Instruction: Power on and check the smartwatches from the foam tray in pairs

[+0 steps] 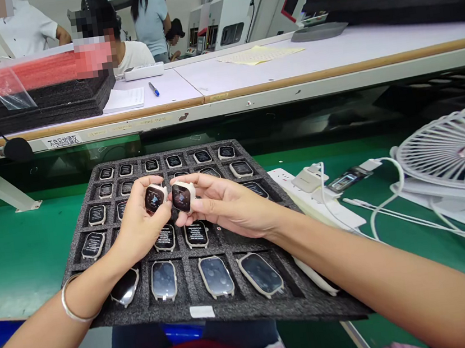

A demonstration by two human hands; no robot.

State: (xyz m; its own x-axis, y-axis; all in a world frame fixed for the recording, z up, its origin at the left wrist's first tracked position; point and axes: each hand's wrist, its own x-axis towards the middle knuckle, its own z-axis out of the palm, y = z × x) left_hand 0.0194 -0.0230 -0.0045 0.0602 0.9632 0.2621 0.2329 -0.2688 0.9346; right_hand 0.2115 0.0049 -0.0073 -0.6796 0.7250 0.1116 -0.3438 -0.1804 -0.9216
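Bare right forearm (374,258) and bare left forearm (97,281) come nearest, reaching in from four o'clock and eight o'clock; a shiny silver bangle (68,307) circles the left wrist. The left hand (139,222) is half curled, pinching a rounded-square watch with a cream case and black glass face (154,198): thumb at the watch's four o'clock edge, bent index finger over its twelve o'clock edge. The right hand (232,205) pinches a second cream-cased, black-faced watch (182,197), its thumb at the four o'clock edge, its forefinger along the top toward one o'clock and other fingers curled beneath and behind. Both faces are lit with a small bluish figure. The held pair sit side by side; whether they touch cannot be told.

Both hands hover over the middle of a charcoal-grey foam tray (248,304) divided into square compartments. Cream-cased watches showing white lines of text (94,245) lie at its ten, twelve and one o'clock; along its six o'clock side lies a row of cream-cased watches with glossy, unlit screens (216,276), near a small white label (202,311). Toward three o'clock, a white plastic power strip (314,200) and a round white-caged fan (458,149) rest on the green bench top (21,250).
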